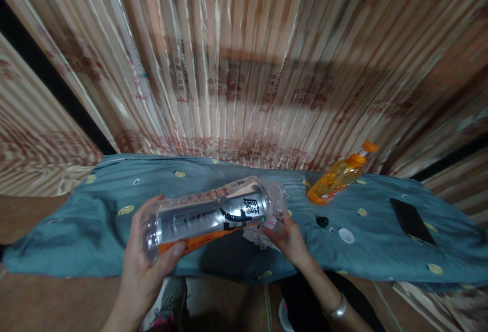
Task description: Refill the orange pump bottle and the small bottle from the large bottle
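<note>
My left hand (147,258) comes up from below, wrist bent, fingers curled round the base of a big clear bottle (213,212) with my thumb pressed along its underside. The bottle lies nearly level between my hands, above the near edge of the blue cloth (114,240), its far end tilted slightly up. At that end my right hand (287,240) reaches in, fingers pinched on crumpled wrap (259,235) by the neck. Further right, on the cloth, sit an orange bottle (335,179) and a dark phone (412,220).
</note>
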A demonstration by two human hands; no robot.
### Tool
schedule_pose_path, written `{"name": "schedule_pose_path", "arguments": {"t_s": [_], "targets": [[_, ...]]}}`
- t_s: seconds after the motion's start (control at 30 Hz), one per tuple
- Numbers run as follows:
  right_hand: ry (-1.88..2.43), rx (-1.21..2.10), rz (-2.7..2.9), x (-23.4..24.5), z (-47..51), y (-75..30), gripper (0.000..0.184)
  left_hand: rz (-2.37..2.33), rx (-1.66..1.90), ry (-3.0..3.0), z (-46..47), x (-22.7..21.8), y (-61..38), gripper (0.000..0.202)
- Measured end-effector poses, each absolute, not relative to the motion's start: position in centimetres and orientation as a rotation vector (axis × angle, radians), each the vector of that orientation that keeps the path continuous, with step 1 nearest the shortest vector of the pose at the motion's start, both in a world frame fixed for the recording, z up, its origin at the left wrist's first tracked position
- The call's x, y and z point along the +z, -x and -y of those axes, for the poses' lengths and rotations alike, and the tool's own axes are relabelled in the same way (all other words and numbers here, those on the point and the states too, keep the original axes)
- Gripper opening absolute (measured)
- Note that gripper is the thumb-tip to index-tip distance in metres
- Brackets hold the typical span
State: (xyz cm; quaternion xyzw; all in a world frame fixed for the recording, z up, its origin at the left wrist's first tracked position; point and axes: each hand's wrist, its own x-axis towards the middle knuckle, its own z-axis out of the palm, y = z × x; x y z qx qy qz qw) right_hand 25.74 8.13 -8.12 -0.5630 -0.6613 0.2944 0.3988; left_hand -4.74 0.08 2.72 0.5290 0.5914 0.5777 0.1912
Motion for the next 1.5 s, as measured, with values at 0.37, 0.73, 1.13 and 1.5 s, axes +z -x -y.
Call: {"name": "schedule_pose_path", "arguments": {"t_s": [0.37,0.73,1.13,1.5], "targets": [[1.41,0.783,1.645,-7.6,-7.8,-25.6,0.044,-1.733,1.629,-1.244,0.6,4.5,2.6,0.082],[1.448,0.76,1.61,-7.5,-7.6,-25.2,0.044,-1.778,1.615,-1.293,0.8,4.1,2.8,0.075],[1.443,0.712,1.635,-7.7,-7.5,-25.2,0.043,-1.833,1.62,-1.269,0.7,4.2,3.1,0.08],[1.465,0.7,1.629,-7.8,-7.4,-25.1,0.043,-1.812,1.617,-1.249,0.9,4.5,2.9,0.081]]}}
